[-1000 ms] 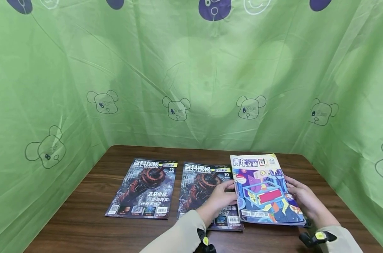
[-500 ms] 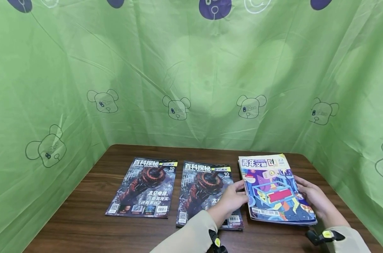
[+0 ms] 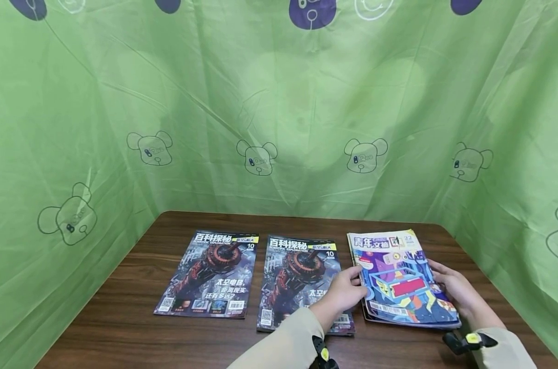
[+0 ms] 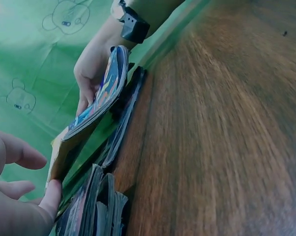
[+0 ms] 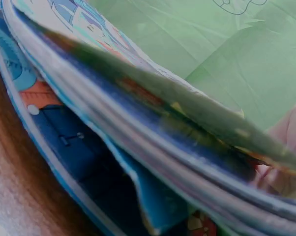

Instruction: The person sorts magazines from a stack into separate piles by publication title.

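Note:
A magazine (image 3: pixel 398 282) with a purple and blue illustrated cover is held at the right side of the table. My left hand (image 3: pixel 343 292) grips its left edge, and the thumb (image 4: pixel 50 196) shows against that edge in the left wrist view. On the opposite side my right hand (image 3: pixel 456 287) holds the right edge, with fingers (image 5: pixel 288 142) at the pages. The left wrist view shows the magazine raised at a tilt over another magazine (image 4: pixel 123 132) lying beneath it. Loose page edges and a lower blue cover (image 5: pixel 69 137) fill the right wrist view.
Two matching dark magazines lie face up: one at the left (image 3: pixel 209 277) and a thicker stack (image 3: pixel 297 282) in the middle, partly under my left forearm. The brown wooden table (image 3: pixel 136 338) ends at a green curtain (image 3: pixel 302 189) on the back and sides.
Both hands have carried the illustrated magazine to the right, off the edge of the middle stack. In the last half second it has shifted slightly toward me, and its top edge sits lower.

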### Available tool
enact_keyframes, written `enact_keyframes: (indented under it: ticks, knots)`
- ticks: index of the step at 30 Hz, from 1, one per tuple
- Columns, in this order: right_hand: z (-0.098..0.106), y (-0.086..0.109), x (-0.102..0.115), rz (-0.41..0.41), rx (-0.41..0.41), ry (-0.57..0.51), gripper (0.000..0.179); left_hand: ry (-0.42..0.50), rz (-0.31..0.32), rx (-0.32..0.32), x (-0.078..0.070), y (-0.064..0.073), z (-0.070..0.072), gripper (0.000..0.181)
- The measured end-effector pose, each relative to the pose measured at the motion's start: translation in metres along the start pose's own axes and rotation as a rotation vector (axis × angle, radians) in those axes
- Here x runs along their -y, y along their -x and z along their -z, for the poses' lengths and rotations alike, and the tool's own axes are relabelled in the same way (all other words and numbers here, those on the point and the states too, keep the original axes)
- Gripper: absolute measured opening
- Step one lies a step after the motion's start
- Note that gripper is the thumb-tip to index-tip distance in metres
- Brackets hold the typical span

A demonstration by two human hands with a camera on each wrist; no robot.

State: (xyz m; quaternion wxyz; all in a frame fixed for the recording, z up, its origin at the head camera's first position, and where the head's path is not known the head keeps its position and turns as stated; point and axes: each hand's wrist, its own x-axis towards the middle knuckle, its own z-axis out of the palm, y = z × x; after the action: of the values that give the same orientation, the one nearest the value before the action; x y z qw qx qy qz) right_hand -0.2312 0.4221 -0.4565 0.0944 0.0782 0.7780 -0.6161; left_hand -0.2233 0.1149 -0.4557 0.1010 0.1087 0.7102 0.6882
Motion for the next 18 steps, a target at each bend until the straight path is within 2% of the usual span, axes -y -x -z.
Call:
enact_keyframes:
  ticks: [6,13,18]
  knots:
    - [-0.0032,-0.0014,-0.0007,-0.011,-0.044,0.100,0.058,-0.086,-0.011,0.008,-0.0011,0.0024,0.0002,0.064]
    - [-0.0085,0.0022,0.0018,0.010,-0.114,0.314,0.060,-0.156,0.006,0.013,-0.0042,0.0036,0.0006,0.065]
    - [-0.0082,0.0045,0.0029,0.005,-0.143,0.316,0.061,-0.199,0.004,0.021,-0.0031,0.0015,0.0007,0.066]
